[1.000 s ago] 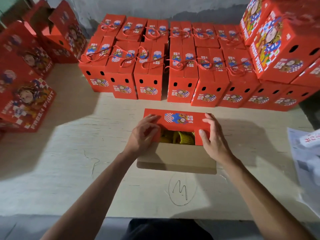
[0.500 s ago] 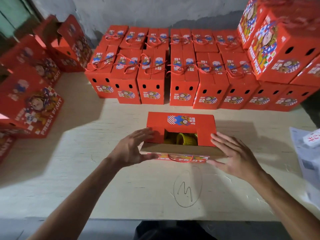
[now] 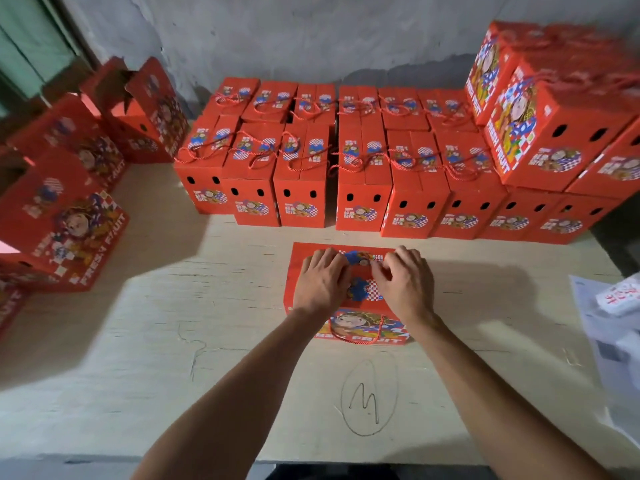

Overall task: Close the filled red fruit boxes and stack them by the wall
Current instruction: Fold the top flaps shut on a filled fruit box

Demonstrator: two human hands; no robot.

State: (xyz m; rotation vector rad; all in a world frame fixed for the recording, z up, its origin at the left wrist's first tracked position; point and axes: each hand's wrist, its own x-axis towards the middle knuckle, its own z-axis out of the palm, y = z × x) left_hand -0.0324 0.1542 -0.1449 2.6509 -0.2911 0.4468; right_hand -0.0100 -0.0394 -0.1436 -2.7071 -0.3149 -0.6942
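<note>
From the head camera, the red box (image 3: 349, 292) sat on the table (image 3: 173, 341), just in front of the rows of closed boxes (image 3: 346, 174) by the wall (image 3: 311, 36). The left hand (image 3: 320, 284) lay flat on its top, fingers loose. The right hand (image 3: 403, 285) had bent fingers at the middle seam; I could not tell if it pinched anything. To close it well, both flaps likely needed even pressing before letting go.

boxes (image 3: 304, 271): printed red cardboard, matt | handle (image 3: 356, 336): twisted cord | table (image 3: 173, 341): pale wood (grainy, probably plywood)
</note>
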